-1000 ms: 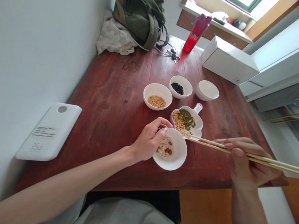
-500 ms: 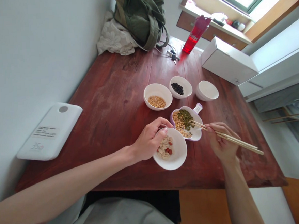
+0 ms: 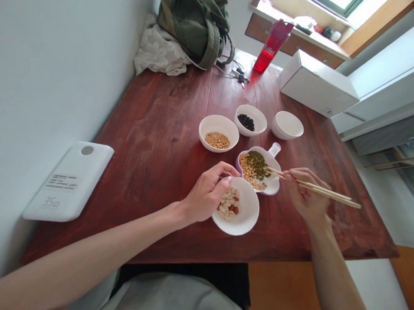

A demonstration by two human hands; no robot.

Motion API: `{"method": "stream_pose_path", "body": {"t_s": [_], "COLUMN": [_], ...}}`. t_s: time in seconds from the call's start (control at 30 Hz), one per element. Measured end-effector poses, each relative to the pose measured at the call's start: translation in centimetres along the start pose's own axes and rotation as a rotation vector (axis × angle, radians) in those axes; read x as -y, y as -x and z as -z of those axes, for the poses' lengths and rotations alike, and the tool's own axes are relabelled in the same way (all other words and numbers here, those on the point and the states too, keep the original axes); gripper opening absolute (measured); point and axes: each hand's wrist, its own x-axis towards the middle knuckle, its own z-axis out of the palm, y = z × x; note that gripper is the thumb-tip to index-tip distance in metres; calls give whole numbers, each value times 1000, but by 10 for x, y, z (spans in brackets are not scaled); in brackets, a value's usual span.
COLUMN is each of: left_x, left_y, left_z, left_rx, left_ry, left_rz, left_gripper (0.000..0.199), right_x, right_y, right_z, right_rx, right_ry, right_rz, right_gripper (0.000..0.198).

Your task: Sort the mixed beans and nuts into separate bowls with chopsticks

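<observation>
The left half of the table (image 3: 156,144) lies bare up to the scale (image 3: 69,181) at the wall. Ahead, three bowls (image 3: 218,133) stand close together, with the box (image 3: 317,88), bottle (image 3: 270,49) and bag (image 3: 194,23) crowding the far end. Bare wood lies right of the dish (image 3: 259,170).

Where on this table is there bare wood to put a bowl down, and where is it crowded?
Bare table lies between the white scale and the soybean bowl. More lies right of the right hand. Crowded: the peanut bowl under the left hand, the mixed-bean dish where the chopsticks reach.
</observation>
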Motion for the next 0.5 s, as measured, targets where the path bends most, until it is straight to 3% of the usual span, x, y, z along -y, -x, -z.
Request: {"method": "stream_pose_path", "body": {"t_s": [0.33,0.5], "left_x": [1,1], "left_y": [0,0], "left_z": [0,0], "left_rx": [2,2], "left_ry": [8,5], "left_rz": [1,1], "left_gripper": [22,21], "right_x": [-5,14], "right_y": [3,-2], "right_z": [0,7], "right_rx": [-43,-228], "right_ry": [-37,-121], "right_rz": [-130,-147], "right_gripper": [6,8]}}
